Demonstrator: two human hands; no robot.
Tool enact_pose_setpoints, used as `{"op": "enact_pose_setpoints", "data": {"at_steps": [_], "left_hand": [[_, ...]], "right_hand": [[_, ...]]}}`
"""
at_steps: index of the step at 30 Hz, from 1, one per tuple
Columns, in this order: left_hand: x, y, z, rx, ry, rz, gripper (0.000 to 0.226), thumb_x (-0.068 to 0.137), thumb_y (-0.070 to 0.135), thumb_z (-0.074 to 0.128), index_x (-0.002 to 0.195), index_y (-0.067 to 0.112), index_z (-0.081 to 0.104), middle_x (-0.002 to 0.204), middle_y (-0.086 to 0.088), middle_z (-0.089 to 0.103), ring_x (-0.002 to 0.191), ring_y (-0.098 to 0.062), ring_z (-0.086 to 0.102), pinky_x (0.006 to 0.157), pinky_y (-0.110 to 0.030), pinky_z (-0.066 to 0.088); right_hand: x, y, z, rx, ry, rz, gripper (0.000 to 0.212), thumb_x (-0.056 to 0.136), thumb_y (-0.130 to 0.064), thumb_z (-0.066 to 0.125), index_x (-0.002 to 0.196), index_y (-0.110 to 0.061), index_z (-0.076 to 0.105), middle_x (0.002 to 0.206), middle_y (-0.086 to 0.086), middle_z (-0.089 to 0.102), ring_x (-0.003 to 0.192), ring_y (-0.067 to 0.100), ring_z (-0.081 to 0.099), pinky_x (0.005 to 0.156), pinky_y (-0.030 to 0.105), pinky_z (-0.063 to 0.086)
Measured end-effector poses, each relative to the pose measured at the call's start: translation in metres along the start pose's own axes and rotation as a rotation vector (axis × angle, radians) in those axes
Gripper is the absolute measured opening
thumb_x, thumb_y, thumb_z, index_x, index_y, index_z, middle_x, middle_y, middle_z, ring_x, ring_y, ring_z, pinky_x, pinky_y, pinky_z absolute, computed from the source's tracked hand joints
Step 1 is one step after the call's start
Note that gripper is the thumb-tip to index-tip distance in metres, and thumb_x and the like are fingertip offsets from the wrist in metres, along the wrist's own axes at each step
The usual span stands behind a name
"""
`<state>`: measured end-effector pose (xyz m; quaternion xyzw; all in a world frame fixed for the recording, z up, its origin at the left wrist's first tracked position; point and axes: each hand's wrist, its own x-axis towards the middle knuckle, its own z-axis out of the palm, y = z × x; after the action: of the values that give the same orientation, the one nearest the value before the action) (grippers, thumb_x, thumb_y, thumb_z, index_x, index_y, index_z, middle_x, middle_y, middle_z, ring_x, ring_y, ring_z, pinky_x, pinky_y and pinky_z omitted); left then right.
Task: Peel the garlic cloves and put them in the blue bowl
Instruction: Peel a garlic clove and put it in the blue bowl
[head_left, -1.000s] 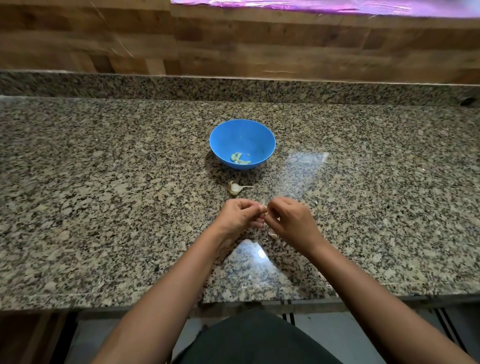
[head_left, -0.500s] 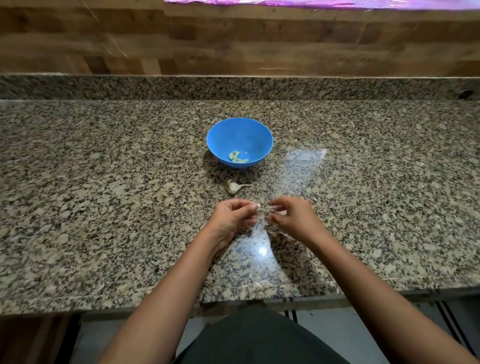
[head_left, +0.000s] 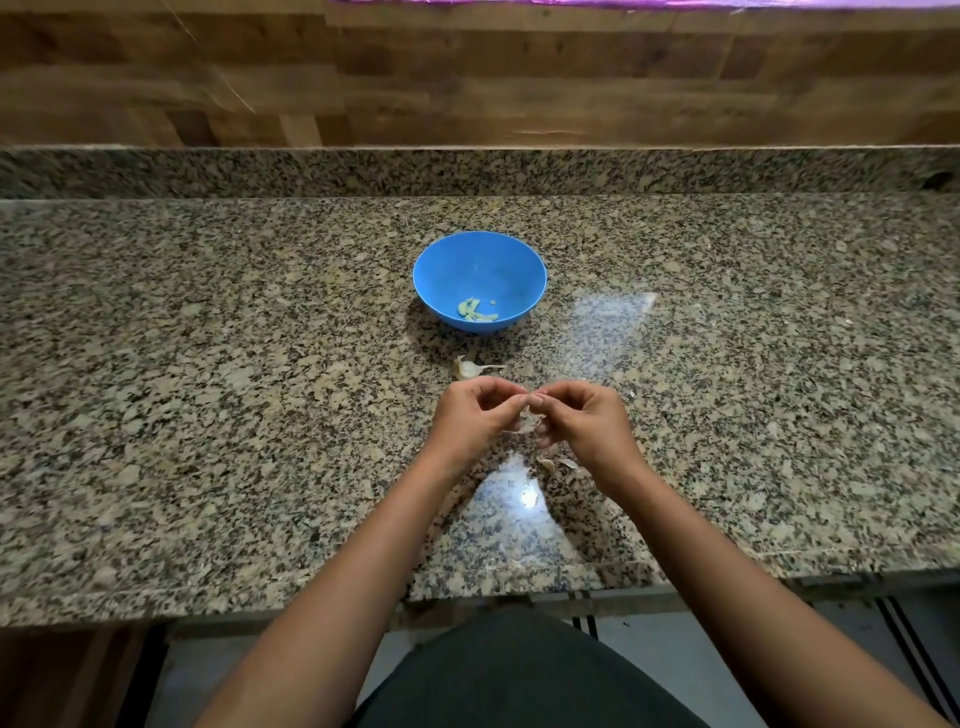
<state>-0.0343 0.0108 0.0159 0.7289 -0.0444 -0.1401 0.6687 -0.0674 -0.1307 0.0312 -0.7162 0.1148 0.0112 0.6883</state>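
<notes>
A: Hands?
B: Left hand (head_left: 475, 415) and right hand (head_left: 582, 421) are raised just over the surface (head_left: 208, 389), fingertips meeting on one garlic clove (head_left: 529, 423). Both grips are pinched onto it, fingers curled. My read is that the left steadies and the right picks at the skin.
A: Why there?
B: Near the blue bowl (head_left: 483, 260), so it's a short drop once bare. Waste falls on the surface; skin scraps (head_left: 553, 463) lie under the right hand.
A: Bowl?
B: Round, smooth, looks plastic. A few pale peeled cloves (head_left: 475, 310) sit at the bottom. An unpeeled clove (head_left: 470, 368), papery with a thin tail, lies between bowl and hands, touching neither.
A: Textures?
B: Surface is polished speckled granite with glare patches, wood-look wall (head_left: 467, 78) behind. The held clove is mostly hidden, so I can't tell how much skin remains.
</notes>
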Motion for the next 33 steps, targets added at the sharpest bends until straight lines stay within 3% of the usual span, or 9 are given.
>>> {"op": "enact_pose_setpoints", "data": {"at_steps": [5,11,14,22,27,33], "left_hand": [[0.0044,0.0036,-0.0012,0.062,-0.036,0.021,0.010,0.085,0.015,0.066,0.091,0.007,0.068,0.084,-0.010,0.069,0.073,-0.017,0.065,0.074,-0.038,0.057],[0.0068,0.0006,0.0030,0.039,-0.050,0.013,0.012,0.087,0.013,0.065,0.092,0.003,0.066,0.081,-0.011,0.066,0.074,-0.019,0.063,0.075,-0.039,0.056],[0.0062,-0.0009,0.0056,0.036,-0.049,0.004,0.014,0.086,0.014,0.065,0.092,0.002,0.065,0.081,-0.010,0.066,0.074,-0.020,0.062,0.077,-0.041,0.055],[0.0063,0.0003,0.0058,-0.102,-0.067,-0.059,0.010,0.087,0.007,0.062,0.091,-0.002,0.064,0.075,-0.007,0.065,0.064,-0.015,0.061,0.063,-0.026,0.055],[0.0066,0.0035,0.0037,-0.161,-0.075,-0.079,0.007,0.086,0.008,0.063,0.087,0.000,0.064,0.071,-0.004,0.065,0.060,-0.012,0.061,0.061,-0.023,0.055],[0.0052,0.0034,0.0062,-0.166,-0.046,-0.084,0.007,0.087,0.006,0.062,0.087,-0.001,0.063,0.070,-0.007,0.064,0.057,-0.011,0.060,0.059,-0.021,0.054]], "right_hand": [[-0.0015,-0.0005,0.0008,0.202,0.012,0.062,0.008,0.081,-0.002,0.065,0.085,0.005,0.064,0.069,0.013,0.064,0.052,0.016,0.059,0.047,0.022,0.051],[-0.0030,0.0005,0.0035,0.433,0.029,0.132,0.007,0.079,0.005,0.063,0.085,0.008,0.063,0.070,0.015,0.065,0.052,0.015,0.061,0.050,0.019,0.053],[-0.0037,0.0018,0.0020,0.397,0.012,0.122,0.006,0.082,0.004,0.060,0.086,0.005,0.065,0.070,0.015,0.065,0.054,0.015,0.060,0.051,0.018,0.052],[-0.0037,0.0015,-0.0028,0.308,-0.035,0.092,0.009,0.083,-0.001,0.062,0.090,0.005,0.065,0.074,0.014,0.066,0.059,0.017,0.061,0.056,0.020,0.053],[-0.0019,-0.0029,-0.0035,0.300,-0.048,0.059,0.016,0.084,0.001,0.060,0.095,0.013,0.061,0.075,0.016,0.064,0.058,0.017,0.060,0.054,0.021,0.053],[-0.0021,-0.0016,-0.0036,0.318,-0.054,0.064,0.012,0.083,0.000,0.061,0.091,0.009,0.063,0.072,0.016,0.064,0.059,0.019,0.060,0.057,0.022,0.054]]}}
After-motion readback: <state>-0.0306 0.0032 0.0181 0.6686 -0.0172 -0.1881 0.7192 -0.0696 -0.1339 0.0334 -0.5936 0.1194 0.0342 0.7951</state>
